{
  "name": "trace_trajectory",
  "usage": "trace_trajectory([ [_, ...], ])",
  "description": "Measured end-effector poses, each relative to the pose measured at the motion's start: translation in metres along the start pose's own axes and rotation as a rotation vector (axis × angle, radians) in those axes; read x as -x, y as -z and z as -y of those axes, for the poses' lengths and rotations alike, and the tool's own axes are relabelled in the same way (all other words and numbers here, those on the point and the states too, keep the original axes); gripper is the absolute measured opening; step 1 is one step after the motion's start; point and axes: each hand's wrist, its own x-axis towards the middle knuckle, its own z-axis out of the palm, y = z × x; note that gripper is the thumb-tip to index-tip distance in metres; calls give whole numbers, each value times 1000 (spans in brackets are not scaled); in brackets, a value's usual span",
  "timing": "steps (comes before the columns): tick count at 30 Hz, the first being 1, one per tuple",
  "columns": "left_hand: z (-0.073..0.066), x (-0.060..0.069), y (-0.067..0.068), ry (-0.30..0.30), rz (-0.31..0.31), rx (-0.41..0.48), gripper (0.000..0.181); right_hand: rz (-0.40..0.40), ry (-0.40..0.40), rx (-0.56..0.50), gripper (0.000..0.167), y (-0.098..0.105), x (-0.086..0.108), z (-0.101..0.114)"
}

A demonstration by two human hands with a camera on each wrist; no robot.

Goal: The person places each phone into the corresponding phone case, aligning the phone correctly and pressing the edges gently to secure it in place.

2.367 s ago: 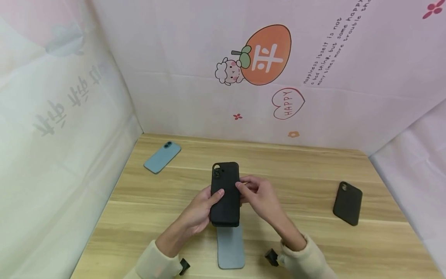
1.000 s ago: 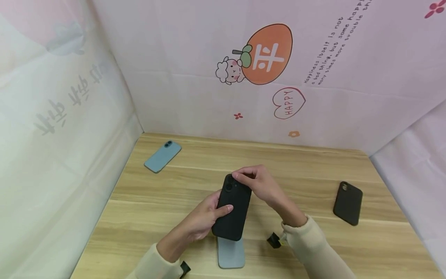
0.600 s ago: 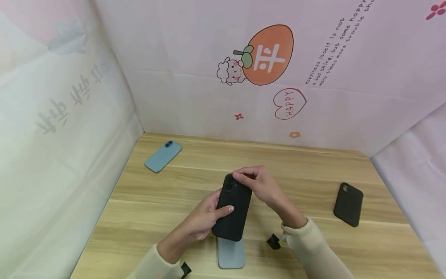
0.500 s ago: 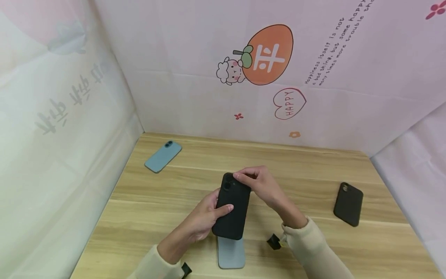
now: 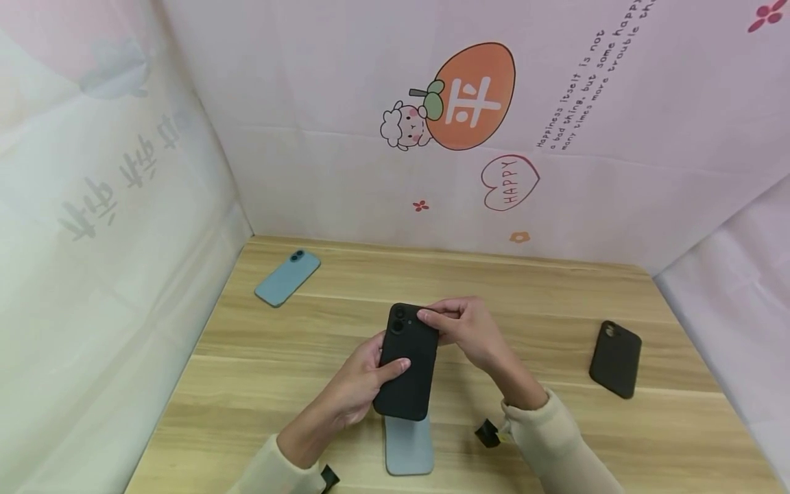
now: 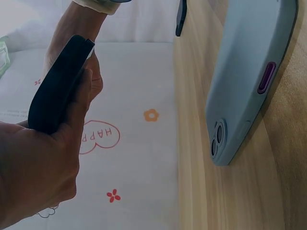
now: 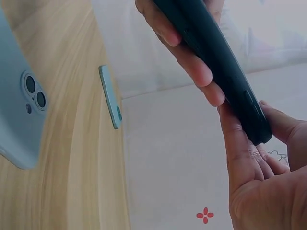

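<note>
A black phone in a black case [image 5: 407, 377] is held above the table, camera end away from the person. The left hand [image 5: 358, 377] grips its left side, thumb across the back. The right hand [image 5: 472, 333] pinches its upper right corner between thumb and fingers. In the left wrist view the black phone [image 6: 55, 91] shows edge-on in the left hand [image 6: 38, 167]. The right wrist view has its side [image 7: 216, 62] between both hands, the right hand [image 7: 268, 187] at one end. Beneath lies a light blue phone [image 5: 409, 449], partly covered in the head view.
Another light blue phone [image 5: 287, 278] lies at the table's back left. A black phone case [image 5: 616, 359] with a camera cutout lies at the right. White printed cloth [image 5: 345, 178] stands behind the wooden table [image 5: 524, 288] and along its sides.
Earlier the black case and phone looked offset; now their outlines line up. The right hand went from the right side to the upper corner. Lately both hands shifted slightly, turning the phone more upright in view.
</note>
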Motion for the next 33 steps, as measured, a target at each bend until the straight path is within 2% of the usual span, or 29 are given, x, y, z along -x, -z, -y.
trace_trajectory([
  [5, 0, 0, -1, 2, 3, 6, 47, -10, -13, -33, 24, 0, 1, -4],
  [12, 1, 0, -2, 31, 1, 38, 47, 26, 29, -168, 27, 0, 0, -13],
  [16, 2, -1, 0, 36, 37, 27, 45, 33, 29, -162, 27, 1, 0, -15],
  [22, 0, -3, 6, 60, 112, -29, 41, 37, 30, -95, 24, 5, 3, -12],
  [25, -2, -3, 9, 58, 98, -117, 38, 37, 41, -36, 22, 5, 6, -9],
  [29, -3, -3, 13, 35, 25, -239, 35, 32, 45, 30, 20, 4, 8, -5],
  [33, -4, -2, 16, -6, -34, -252, 34, 25, 56, 37, 21, 1, 9, -3],
])
